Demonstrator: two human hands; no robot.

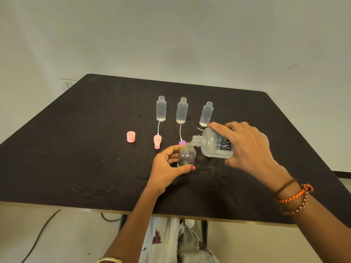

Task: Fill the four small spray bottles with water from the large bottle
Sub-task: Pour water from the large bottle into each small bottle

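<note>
Right hand grips the large bottle, tipped neck-down over a small bottle gripped by the left hand on the worktop; three uncapped bottles stand behind.

Dark table; pink cap; purple sprayer; orange bracelet.

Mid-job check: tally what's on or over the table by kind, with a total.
Small spray bottles: 4, three standing at, one held at
Large bottle: 1
Spray heads showing clearly: 2, pink, purple
Pink cap: 1
Total: 8
</note>
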